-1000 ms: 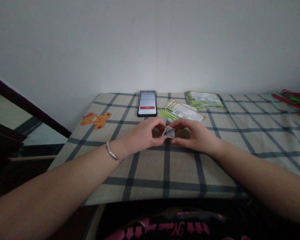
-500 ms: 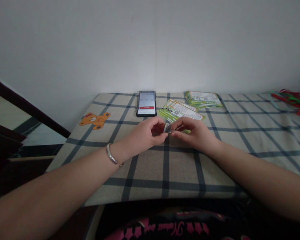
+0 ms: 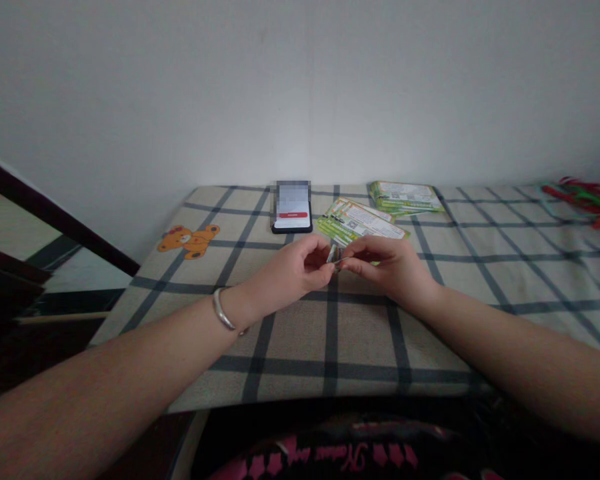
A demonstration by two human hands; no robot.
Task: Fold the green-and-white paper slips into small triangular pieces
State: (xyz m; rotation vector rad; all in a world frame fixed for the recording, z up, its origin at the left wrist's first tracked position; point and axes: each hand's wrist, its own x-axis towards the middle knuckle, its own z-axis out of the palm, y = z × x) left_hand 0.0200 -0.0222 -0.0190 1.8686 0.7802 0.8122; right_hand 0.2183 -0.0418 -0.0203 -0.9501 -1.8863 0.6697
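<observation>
The dark wooden rail (image 3: 55, 217), far left of the black phone (image 3: 292, 208), is cut off by the frame's edge. The phone's screen is blurred apart from a red bar low on it. Just in front of the phone and slightly to its right, the small folded slip of printed paper (image 3: 335, 255) is mostly covered by my fingertips, so I cannot make out its shape or print. Far right of the phone, a bundle of red and green strips (image 3: 587, 199) runs out of the frame.

My left hand (image 3: 293, 270), in front of the phone, pinches the slip's left end between thumb and forefinger, with the other fingers curled in. A silver bangle (image 3: 223, 310) sits on that wrist. My right hand (image 3: 390, 265), in front and to the right of the phone, grips the other end in the same pinch. I cannot tell whether the slip touches the cloth.

Left of the phone, an orange teddy bear print (image 3: 189, 239) shows on the beige cloth with dark checks (image 3: 360, 333). The cloth bears the phone. Just right of the phone lies a fanned spread of green-edged leaflets (image 3: 363, 223), its near corner hidden by my right hand. Farther right is a neat stack of similar leaflets (image 3: 405, 197).
</observation>
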